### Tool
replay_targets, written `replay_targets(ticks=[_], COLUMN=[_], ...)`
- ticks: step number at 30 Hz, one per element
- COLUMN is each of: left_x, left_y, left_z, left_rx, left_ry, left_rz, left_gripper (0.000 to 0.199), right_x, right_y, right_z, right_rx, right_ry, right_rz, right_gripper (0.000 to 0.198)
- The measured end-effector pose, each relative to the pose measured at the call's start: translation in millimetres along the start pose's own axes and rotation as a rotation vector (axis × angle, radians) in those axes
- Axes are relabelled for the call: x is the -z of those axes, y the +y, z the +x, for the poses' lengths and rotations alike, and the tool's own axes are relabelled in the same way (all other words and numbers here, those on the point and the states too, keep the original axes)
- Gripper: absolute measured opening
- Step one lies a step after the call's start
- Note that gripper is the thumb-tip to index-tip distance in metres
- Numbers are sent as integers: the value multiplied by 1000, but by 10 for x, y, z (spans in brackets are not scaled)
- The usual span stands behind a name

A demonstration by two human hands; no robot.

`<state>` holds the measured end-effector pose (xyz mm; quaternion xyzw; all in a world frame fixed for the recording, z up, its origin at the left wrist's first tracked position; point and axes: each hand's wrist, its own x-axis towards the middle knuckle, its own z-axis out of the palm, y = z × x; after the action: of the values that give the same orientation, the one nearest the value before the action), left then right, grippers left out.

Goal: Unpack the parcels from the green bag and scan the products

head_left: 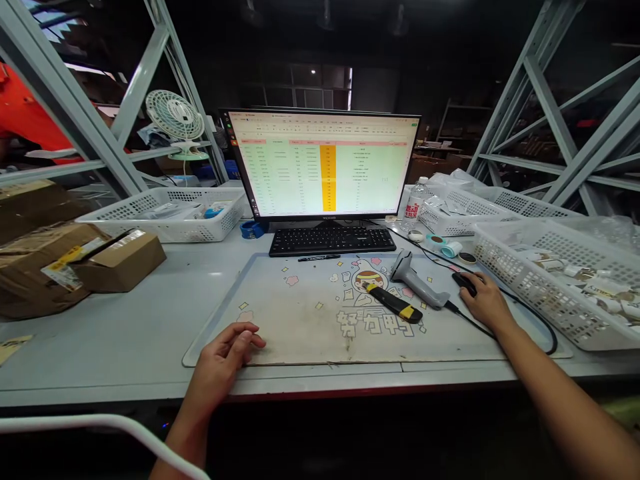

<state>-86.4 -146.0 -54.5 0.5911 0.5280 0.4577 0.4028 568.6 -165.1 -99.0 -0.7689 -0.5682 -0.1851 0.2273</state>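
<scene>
My right hand (pixel 484 301) lies over a black computer mouse (pixel 465 284) at the right of the printed desk mat (pixel 295 327), its fingers draped on it. At the mat's front left edge rests my left hand (pixel 225 357), loosely curled with nothing in it. Between the hands lie a black and yellow utility knife (pixel 395 303) and a grey barcode scanner (pixel 417 283) with a black cable. Behind them stand a black keyboard (pixel 333 241) and a lit monitor (pixel 327 167) showing a spreadsheet with an orange column. A black marker pen (pixel 319 258) lies below the keyboard.
Cardboard boxes (pixel 120 261) sit on the left. White plastic baskets (pixel 540 293) hold rolls and packets at the right; another basket (pixel 195 231) stands back left. A bottle (pixel 414 203), tape rolls (pixel 251 230) and a fan (pixel 175 115) are nearby. A person in orange (pixel 30 120) is far left.
</scene>
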Motion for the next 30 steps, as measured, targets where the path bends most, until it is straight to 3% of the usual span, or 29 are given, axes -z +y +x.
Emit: replay_targets(ticks=[18, 30], left_x=[-4, -28], left_y=[-13, -55], left_z=[9, -20], left_rx=[-17, -57], left_ry=[8, -9], left_rz=[-7, -77], left_gripper=[65, 54], right_x=[28, -70], right_y=[-11, 145], right_z=[0, -1], right_rx=[11, 119], right_ry=[22, -3], right_rz=[24, 122], right_gripper=[50, 60])
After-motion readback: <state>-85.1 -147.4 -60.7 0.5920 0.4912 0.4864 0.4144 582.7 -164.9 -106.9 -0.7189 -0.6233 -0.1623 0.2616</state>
